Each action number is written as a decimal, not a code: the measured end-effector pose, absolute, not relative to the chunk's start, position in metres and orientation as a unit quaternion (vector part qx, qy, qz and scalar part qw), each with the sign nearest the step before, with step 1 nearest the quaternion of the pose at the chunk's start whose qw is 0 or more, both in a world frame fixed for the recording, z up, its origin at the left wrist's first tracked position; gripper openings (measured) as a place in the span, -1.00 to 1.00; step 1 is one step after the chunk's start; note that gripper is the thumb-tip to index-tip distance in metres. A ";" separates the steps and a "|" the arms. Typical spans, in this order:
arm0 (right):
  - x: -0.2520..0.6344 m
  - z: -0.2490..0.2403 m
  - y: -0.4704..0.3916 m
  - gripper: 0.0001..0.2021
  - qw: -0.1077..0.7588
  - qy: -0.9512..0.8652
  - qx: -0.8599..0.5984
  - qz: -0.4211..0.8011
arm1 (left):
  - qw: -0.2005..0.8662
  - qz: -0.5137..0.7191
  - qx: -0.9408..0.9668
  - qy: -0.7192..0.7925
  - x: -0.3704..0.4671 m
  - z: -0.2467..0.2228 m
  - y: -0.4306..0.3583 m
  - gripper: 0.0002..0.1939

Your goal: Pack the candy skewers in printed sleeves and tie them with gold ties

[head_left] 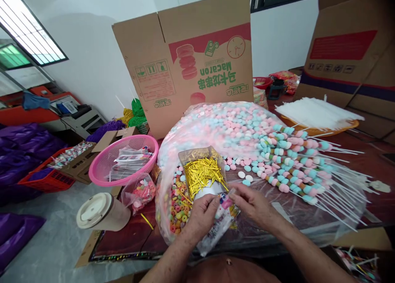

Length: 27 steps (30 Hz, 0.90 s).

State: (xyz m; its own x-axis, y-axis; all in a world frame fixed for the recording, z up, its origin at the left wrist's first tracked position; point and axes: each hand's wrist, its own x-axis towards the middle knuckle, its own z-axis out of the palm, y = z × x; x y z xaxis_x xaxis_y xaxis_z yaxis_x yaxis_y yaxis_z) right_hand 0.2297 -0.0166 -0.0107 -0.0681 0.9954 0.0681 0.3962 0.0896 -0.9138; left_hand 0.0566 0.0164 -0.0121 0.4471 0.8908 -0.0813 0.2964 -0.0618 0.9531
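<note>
Between my two hands is a small clear plastic bag (217, 232) with printing on it and something pink near its upper end. My left hand (202, 217) pinches its left side. The fingertips of my right hand (254, 207) close on its upper right corner. Just beyond the hands lies an open pack of gold twist ties (205, 172). Ring-shaped coloured candies (179, 207) sit left of that pack, inside clear plastic. To the right, skewers of pink, blue and white candies (291, 163) lie in a pile with their white sticks pointing right.
A large clear bag of pink and blue candies (222, 122) fills the middle, before an upright cardboard box (191, 61). Left are a pink basket (94, 168) of packets, a lidded bin (106, 213) and a bag of red candies (143, 192). White sticks (317, 112) lie in an orange tray (342, 131).
</note>
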 end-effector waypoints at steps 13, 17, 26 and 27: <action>0.189 -0.014 -0.024 -0.70 0.442 -0.573 -0.559 0.404 | 0.732 0.251 0.511 0.375 0.048 0.007 0.009 -0.66; 0.183 -0.012 -0.024 -0.70 0.399 -0.667 -0.584 0.233 | 0.642 0.216 0.631 0.379 0.038 0.017 0.018 -0.72; 0.158 -0.019 -0.016 -0.65 0.434 -0.499 -0.554 0.506 | 0.671 0.218 0.581 0.407 0.029 0.011 0.018 -0.80; 0.158 -0.019 -0.014 -0.67 0.428 -0.549 -0.566 0.441 | 0.672 0.235 0.571 0.410 0.028 0.008 0.018 -0.82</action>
